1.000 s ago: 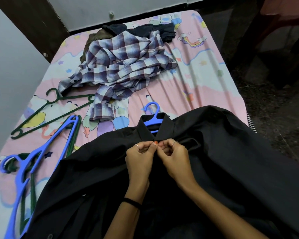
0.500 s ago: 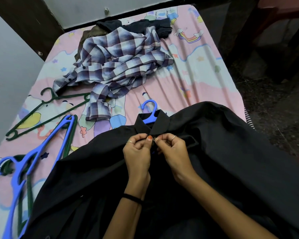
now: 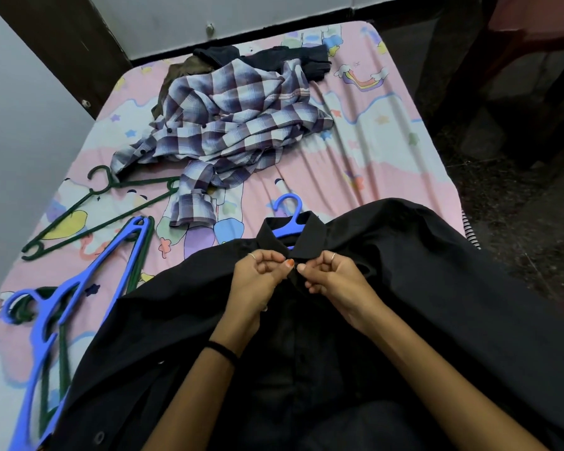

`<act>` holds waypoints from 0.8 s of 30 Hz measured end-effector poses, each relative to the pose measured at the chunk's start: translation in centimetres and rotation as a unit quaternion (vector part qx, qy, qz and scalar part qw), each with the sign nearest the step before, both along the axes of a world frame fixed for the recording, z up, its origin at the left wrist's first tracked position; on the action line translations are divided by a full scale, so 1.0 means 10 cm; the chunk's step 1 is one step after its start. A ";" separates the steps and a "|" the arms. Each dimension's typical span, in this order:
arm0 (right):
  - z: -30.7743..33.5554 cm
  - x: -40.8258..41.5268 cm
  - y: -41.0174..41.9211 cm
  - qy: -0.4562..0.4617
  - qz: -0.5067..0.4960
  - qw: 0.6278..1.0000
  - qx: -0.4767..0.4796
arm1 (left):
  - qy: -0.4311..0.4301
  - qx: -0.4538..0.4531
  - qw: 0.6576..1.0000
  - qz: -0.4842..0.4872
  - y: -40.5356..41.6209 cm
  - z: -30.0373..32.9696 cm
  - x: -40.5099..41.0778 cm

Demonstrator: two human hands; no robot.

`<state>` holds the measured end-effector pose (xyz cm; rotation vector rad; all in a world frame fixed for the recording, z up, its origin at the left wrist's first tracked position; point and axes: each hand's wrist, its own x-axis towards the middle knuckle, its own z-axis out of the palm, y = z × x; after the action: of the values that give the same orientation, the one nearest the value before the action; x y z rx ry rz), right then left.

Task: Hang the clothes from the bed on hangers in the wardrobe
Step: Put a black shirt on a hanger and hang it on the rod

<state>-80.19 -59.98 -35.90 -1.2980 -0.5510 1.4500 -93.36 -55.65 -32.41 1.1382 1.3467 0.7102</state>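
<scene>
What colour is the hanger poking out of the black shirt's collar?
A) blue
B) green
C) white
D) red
A: a blue hanger hook sticks out above the collar of the black shirt, where the left hand and right hand pinch the cloth just below it.

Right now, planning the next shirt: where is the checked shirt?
In the head view the checked shirt lies crumpled at the bed's far end, left of centre, beyond the black shirt, one sleeve beside the green hanger.
</scene>
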 end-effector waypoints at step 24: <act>0.41 0.30 -1.68 -0.786 0.201 0.581 -0.067 | 0.622 0.298 0.715 -0.117 -0.87 0.16 -1.86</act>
<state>-77.17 -76.80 -31.83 -2.5085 -1.9870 0.1522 -111.97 -64.34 -30.80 2.5280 2.0357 0.0589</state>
